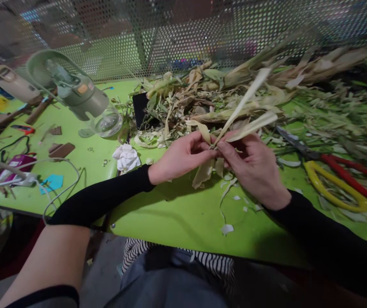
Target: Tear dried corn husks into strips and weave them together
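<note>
Pale corn husk strips [249, 96] are pinched between my two hands above the green table. My left hand [183, 157] has its thumb and fingers closed on the husk from the left. From the right, my right hand [254, 164] grips the same bundle, thumb tip close to the left thumb. Two long strips stick up to the upper right, and a shorter one curls over my left fingers. Loose husk ends [203, 173] hang below the hands. The exact spot where the strips meet is partly hidden by my fingers.
Behind lies a heap of husks and scraps [183, 100]. Scissors with red and yellow handles [337, 184] rest at right. A crumpled tissue [126, 157], a green-lidded bottle [81, 96], a purple box [16, 167] and a cable are at left. A perforated metal screen [158, 38] stands behind.
</note>
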`<state>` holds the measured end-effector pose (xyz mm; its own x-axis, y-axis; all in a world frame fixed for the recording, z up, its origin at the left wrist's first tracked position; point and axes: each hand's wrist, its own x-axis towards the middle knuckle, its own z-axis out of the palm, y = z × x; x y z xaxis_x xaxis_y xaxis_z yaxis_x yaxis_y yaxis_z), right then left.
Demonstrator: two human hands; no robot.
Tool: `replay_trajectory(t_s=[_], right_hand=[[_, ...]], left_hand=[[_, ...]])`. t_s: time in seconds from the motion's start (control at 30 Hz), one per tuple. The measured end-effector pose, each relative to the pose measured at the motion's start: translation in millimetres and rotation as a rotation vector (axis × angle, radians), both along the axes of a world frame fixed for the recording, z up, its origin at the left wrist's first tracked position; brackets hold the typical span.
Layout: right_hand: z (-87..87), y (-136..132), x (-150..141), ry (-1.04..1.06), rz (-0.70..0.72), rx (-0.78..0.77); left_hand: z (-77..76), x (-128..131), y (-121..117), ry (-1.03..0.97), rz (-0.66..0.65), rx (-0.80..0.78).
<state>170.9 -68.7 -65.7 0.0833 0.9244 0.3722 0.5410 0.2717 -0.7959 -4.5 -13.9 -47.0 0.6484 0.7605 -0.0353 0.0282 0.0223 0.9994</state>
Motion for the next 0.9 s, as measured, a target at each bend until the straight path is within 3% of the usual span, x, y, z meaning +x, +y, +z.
replay_trajectory(t_s=[0.13,0.3,0.67,0.77,0.9], right_hand=[[5.0,-1,0,0.070,0.041,-0.091],[8.0,1,4,0.167,0.136,-0.244],[9.9,2,3,-0.018,0.091,-0.262],[10.5,-1,1,-0.199,0.111,-0.156],[11.2,-4,0,-0.585,0.070,0.174]], left_hand=[[1.9,-1,1,0.034,0.007,0.053],[3.6,-4,9,0.047,-0.077,0.078],[5.1,-4,15,0.118,-0.053,0.033],[5.7,-6,18,0.110,0.004,0.035],[0.5,-9,20,0.215,0.006,0.183]])
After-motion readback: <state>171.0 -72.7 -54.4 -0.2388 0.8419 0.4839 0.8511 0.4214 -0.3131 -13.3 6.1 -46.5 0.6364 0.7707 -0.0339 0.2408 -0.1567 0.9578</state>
